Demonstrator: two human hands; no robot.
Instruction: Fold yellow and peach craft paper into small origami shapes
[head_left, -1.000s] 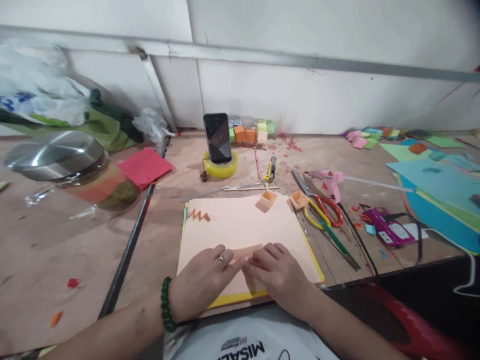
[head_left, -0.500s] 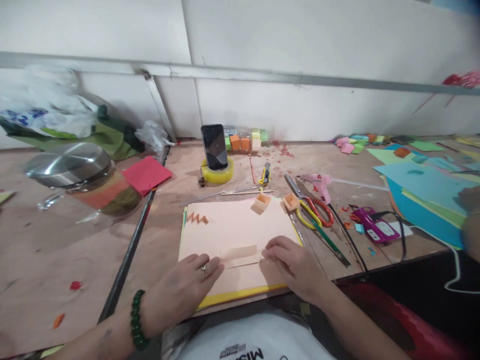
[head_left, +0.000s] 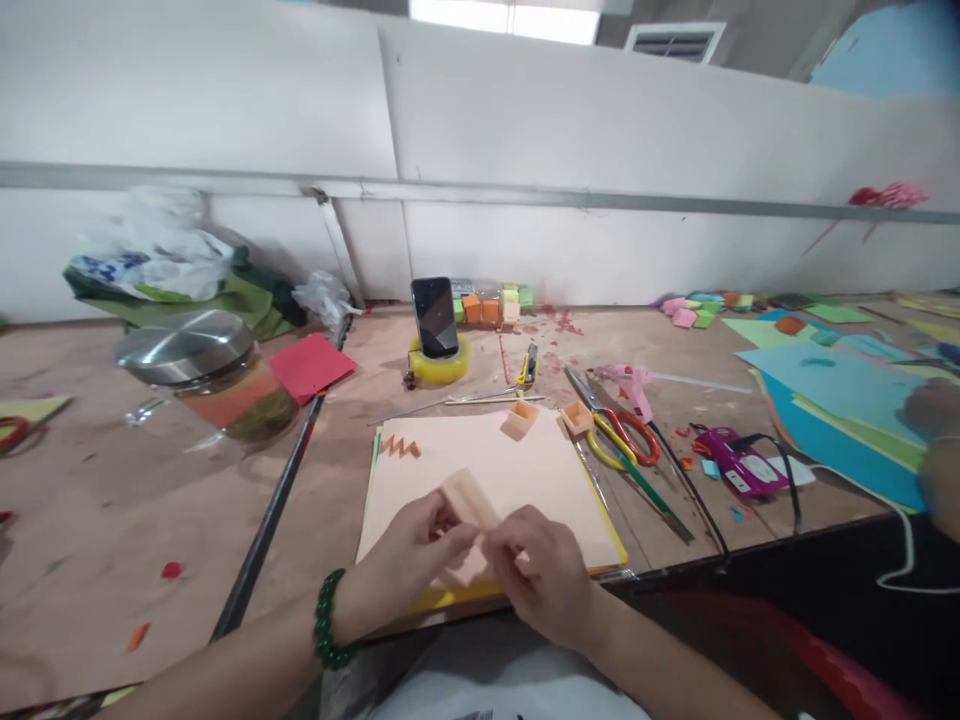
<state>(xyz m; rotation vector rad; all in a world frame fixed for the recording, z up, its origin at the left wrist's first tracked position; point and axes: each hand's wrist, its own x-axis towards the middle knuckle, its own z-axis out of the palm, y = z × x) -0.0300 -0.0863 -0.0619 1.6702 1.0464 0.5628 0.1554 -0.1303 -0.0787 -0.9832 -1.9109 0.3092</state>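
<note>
A folded strip of pale peach paper (head_left: 470, 497) is held tilted above a stack of peach paper sheets (head_left: 442, 452). My left hand (head_left: 416, 545) is closed on the strip's left side, thumb toward me. At its lower right end, the fingers of my right hand (head_left: 544, 572) pinch the strip; their tips partly hide it. Two small open paper boxes, one on the sheets (head_left: 518, 419) and one at their right edge (head_left: 577, 418), sit beyond my hands. A zigzag-folded paper piece (head_left: 401, 446) lies at the stack's far left corner.
Right of the stack lie scissors (head_left: 611, 415), a green-handled tool (head_left: 656, 497), a pink glue gun (head_left: 634, 385) and a purple device (head_left: 742, 462). Behind stand a phone (head_left: 435, 315) on yellow tape (head_left: 442, 366) and a cutter (head_left: 529, 364). A glass teapot (head_left: 225, 380) stands left. Another person's hand (head_left: 941, 440) is far right.
The paper strip has come up off the sheets and is now tilted between my hands. Both hands have drawn together and closed on it. The view has tipped upward.
</note>
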